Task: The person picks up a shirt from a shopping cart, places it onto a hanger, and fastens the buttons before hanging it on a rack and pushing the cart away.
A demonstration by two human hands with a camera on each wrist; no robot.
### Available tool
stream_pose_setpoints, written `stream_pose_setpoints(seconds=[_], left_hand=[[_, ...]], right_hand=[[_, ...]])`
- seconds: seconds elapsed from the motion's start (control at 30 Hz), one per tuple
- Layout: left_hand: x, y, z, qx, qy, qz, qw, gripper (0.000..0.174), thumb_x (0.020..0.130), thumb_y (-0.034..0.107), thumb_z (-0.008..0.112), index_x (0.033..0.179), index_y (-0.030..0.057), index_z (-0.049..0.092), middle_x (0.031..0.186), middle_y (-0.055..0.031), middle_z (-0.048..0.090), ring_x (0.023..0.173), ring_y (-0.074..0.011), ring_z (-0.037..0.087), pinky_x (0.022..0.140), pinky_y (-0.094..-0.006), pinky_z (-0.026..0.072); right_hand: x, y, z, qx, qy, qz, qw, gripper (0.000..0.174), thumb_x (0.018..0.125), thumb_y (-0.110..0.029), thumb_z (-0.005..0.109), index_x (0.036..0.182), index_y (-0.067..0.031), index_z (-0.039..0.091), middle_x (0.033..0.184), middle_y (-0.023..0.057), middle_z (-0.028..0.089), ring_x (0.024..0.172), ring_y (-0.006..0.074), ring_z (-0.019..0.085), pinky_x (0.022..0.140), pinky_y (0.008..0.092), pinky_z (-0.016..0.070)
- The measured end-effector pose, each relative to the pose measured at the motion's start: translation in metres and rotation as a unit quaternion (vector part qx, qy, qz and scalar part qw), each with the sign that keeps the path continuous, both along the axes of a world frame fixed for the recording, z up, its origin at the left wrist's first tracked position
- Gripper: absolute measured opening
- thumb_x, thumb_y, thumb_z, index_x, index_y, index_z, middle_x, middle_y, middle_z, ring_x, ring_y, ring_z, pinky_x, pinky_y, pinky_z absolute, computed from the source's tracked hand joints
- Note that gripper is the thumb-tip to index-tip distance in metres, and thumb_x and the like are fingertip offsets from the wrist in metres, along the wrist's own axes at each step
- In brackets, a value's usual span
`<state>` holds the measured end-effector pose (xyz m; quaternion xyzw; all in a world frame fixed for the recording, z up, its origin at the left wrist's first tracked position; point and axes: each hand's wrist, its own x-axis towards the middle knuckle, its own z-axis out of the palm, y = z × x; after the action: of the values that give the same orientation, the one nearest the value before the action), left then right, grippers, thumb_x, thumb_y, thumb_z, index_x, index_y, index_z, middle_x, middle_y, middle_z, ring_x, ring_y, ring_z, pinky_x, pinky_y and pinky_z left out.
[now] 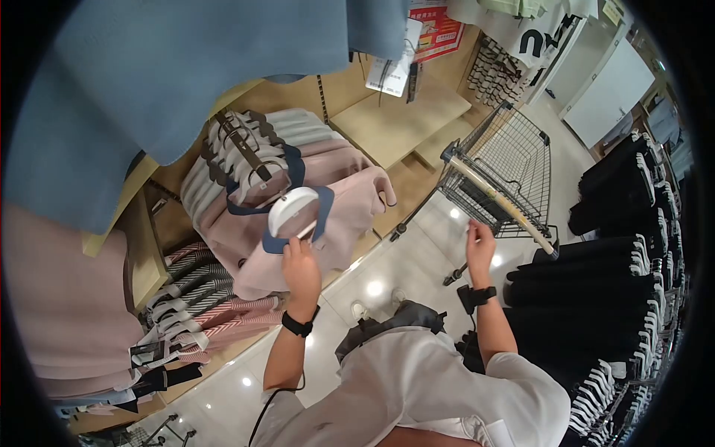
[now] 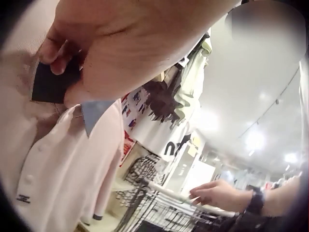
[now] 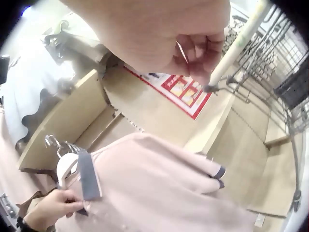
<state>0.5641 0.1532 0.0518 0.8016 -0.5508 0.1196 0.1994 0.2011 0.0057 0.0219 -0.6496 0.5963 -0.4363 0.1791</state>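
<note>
A pink shirt point(image 1: 348, 175) with a blue-grey collar point(image 1: 325, 205) hangs on a white hanger point(image 1: 292, 203) at the front of a row of garments. My left hand point(image 1: 301, 270) pinches the shirt at the collar's lower edge; in the left wrist view the left hand point(image 2: 111, 48) has its thumb and fingers on a dark piece of cloth point(image 2: 54, 82) at the neck. The right hand point(image 1: 480, 244) is raised near the cart's handle, touching no garment, its fingers loosely bent; the right wrist view shows that hand point(image 3: 169, 38) over the shelf.
A metal shopping cart point(image 1: 514, 164) stands ahead on the right. Black garments point(image 1: 573, 298) on white hangers line the right side. Blue cloth point(image 1: 186, 67) hangs at upper left, striped garments point(image 1: 216, 298) sit lower left, and a wooden shelf point(image 1: 402, 123) is behind the shirt.
</note>
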Motion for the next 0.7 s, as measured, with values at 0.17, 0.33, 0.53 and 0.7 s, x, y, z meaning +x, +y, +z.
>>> stream_pose_setpoints(seconds=[0.17, 0.33, 0.53, 0.7], left_hand=[[-0.018, 0.001, 0.031, -0.031, 0.038, -0.004, 0.999, 0.016, 0.081, 0.010, 0.064, 0.090, -0.0015, 0.059, 0.097, -0.0128, 0.054, 0.091, -0.0348, 0.055, 0.074, -0.0439, 0.0467], [-0.008, -0.021, 0.002, -0.051, 0.124, 0.075, 0.988, 0.015, 0.085, 0.011, 0.062, 0.091, -0.0014, 0.059, 0.098, -0.0184, 0.058, 0.090, -0.0405, 0.057, 0.076, -0.0465, 0.0461], [-0.041, -0.008, -0.002, -0.117, 0.102, 0.083, 0.984, 0.019, 0.084, 0.006, 0.060, 0.101, -0.0005, 0.059, 0.102, -0.0193, 0.058, 0.092, -0.0408, 0.057, 0.077, -0.0437, 0.0460], [-0.129, 0.011, 0.014, -0.178, 0.224, 0.174, 0.942, 0.043, 0.083, 0.002, 0.063, 0.123, -0.0030, 0.047, 0.123, -0.0189, 0.049, 0.083, -0.0285, 0.057, 0.074, -0.0354, 0.0483]], right_hand=[[-0.057, -0.047, 0.040, -0.111, 0.083, -0.093, 0.986, 0.020, 0.090, -0.009, 0.059, 0.108, -0.0005, 0.064, 0.096, 0.0162, 0.065, 0.086, 0.0308, 0.062, 0.077, 0.0367, 0.0502], [-0.121, -0.107, 0.052, -0.184, 0.274, -0.159, 0.931, 0.032, 0.090, -0.026, 0.061, 0.106, 0.0009, 0.065, 0.099, 0.0201, 0.064, 0.099, 0.0391, 0.057, 0.090, 0.0465, 0.0428], [-0.170, -0.137, 0.002, 0.233, 0.335, -0.068, 0.910, 0.067, 0.097, -0.054, 0.031, 0.093, -0.0011, 0.071, 0.088, 0.0258, 0.067, 0.087, 0.0413, 0.065, 0.080, 0.0486, 0.0500], [-0.171, -0.133, 0.004, 0.194, 0.321, -0.060, 0.925, 0.070, 0.098, -0.052, 0.028, 0.079, -0.0002, 0.072, 0.076, 0.0238, 0.067, 0.076, 0.0421, 0.066, 0.074, 0.0494, 0.0521]])
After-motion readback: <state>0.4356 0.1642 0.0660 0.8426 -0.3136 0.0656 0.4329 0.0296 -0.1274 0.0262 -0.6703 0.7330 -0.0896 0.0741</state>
